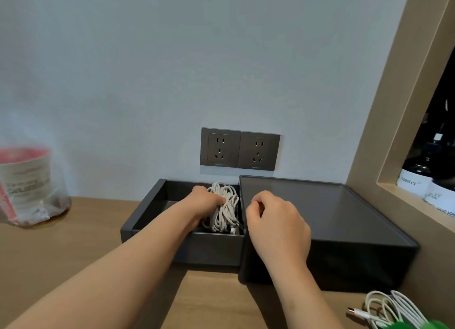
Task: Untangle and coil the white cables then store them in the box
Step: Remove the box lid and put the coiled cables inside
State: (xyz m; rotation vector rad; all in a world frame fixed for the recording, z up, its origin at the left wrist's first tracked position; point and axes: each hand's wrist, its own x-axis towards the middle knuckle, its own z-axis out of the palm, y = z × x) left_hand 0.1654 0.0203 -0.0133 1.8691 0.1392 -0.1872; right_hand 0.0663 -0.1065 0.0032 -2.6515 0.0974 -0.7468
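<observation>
Right, my left hand (204,200) is down inside the open tray (152,205) of the dark box, its fingers curled over a coiled white cable (225,208) and gripping the bundle. The coil sits at the tray's end nearest my right hand (278,223), hard against the box's outer shell (344,218). My right hand is over the shell's near left edge, just beside the coil, with its fingers curled in and nothing that I can see held in them; whether it touches the shell I cannot tell. Below and to the right of that hand, a second white cable (394,309) lies loose on the desk (73,242) in front of the shell, its plug (355,312) pointing back toward my wrist, with something green (416,325) at its lower edge. Beyond both hands, two dark wall sockets (240,150) are set side by side just above the box. Far out past my left hand stands a clear plastic jar (29,186), blurred. Off past my right hand, labelled dark bottles (423,176) stand in a wood-framed niche.
</observation>
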